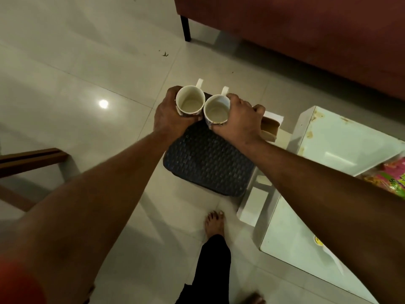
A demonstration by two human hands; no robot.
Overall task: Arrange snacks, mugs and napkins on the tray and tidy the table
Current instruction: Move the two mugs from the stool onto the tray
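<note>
- Forearms fill the bottom of my view, both stretched forward, with a bare foot (214, 222) on the tiled floor (87, 69) below them.
- Left hand (168, 113) is wrapped round the left mug (190, 102); that grip is closed on the mug's wall, fingers curled about the side, handle pointing away from me.
- Right hand (238, 119) does the same with the right mug (217, 109), clamped on its body rather than its handle.
- Both mugs are upright, rims nearly touching, and look empty inside. They sit over the far edge of the dark woven tray (208, 159); I cannot tell whether their bases touch it or hover just above.
- Tray itself juts past the left edge of the white desk (341, 137), partly over the floor.
- Handling, as I judge it: these look ceramic, so stiff, fairly weighty for their size, smooth-glazed and breakable. A whole-hand hold round the body is secure; the handle would be the other option.
- The woven surface looks uneven, so I'd set each base down flat and keep the rims from knocking.
- Snack packets (392, 178) lie at the right edge of the desk, well apart from the tray; not yet arranged.
- A red sofa (306, 29) stands beyond.
</note>
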